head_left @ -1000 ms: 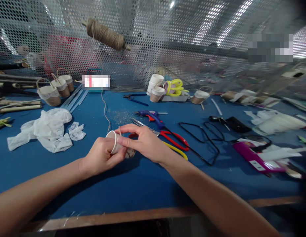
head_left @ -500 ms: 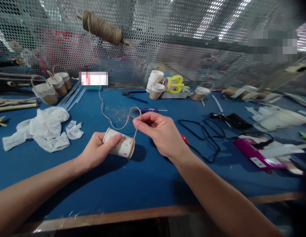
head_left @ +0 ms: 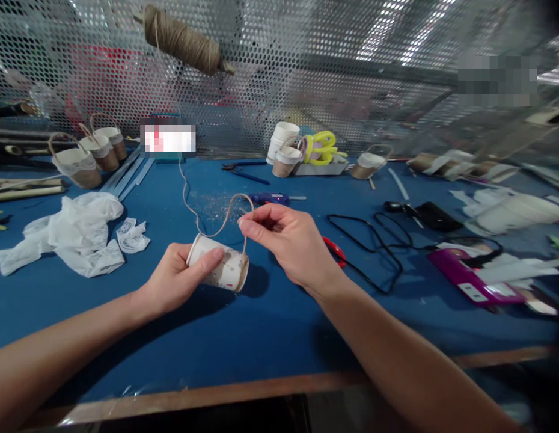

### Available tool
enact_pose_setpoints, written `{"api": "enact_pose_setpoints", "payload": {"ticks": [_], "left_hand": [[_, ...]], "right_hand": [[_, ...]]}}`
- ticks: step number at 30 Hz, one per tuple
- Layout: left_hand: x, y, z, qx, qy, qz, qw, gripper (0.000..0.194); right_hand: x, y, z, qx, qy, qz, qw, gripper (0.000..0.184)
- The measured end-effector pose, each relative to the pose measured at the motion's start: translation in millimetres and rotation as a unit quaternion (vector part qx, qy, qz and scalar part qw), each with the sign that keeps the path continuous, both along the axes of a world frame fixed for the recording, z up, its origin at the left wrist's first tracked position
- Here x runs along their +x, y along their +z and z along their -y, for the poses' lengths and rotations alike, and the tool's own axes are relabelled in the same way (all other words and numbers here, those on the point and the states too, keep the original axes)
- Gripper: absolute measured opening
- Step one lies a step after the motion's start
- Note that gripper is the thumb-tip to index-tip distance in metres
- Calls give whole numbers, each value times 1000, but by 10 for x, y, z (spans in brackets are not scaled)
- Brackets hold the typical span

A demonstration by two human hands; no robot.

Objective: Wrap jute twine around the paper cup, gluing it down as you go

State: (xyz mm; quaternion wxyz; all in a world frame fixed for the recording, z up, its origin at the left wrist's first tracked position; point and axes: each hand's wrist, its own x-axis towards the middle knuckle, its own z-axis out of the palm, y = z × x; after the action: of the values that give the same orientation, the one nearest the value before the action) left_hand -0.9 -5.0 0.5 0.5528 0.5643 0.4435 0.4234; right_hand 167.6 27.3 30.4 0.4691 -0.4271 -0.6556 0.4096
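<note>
A white paper cup with small printed marks lies tilted on its side in my left hand, thumb along its wall. Brown twine is pinched between the thumb and fingers of my right hand, just right of the cup. From that pinch one stretch drops to the cup's right end, where a brown band of twine shows at the edge. The other stretch loops left behind the cup and runs up toward the back of the table. Behind my right hand lies a blue glue gun.
A twine spool hangs on the mesh. Twine-wrapped cups with handles stand at left, behind white lace. Pliers, yellow-handled scissors, a black cable and a purple power strip are on the blue table.
My right hand, with the twine, has shifted slightly left toward the cup. The view has moved a little. Both hands keep their hold.
</note>
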Motion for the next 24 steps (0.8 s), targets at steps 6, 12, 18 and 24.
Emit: {"api": "enact_pose_setpoints", "payload": {"ticks": [6,12,18,24], "left_hand": [[-2,9,16,47,5,1,999,30],[-30,-20,27,81,27,-6,996,34],[-31,0,38,106,21,-4,994,33],[-26,5,42,119,17,-4,993,36]], "right_hand": [[5,-50,-33,-30,-5,4,1000,13],[6,-56,-29,-56,-7,10,998,13],[-10,-49,-23,-76,-3,5,997,11],[-11,-51,-20,-88,13,24,996,10]]}}
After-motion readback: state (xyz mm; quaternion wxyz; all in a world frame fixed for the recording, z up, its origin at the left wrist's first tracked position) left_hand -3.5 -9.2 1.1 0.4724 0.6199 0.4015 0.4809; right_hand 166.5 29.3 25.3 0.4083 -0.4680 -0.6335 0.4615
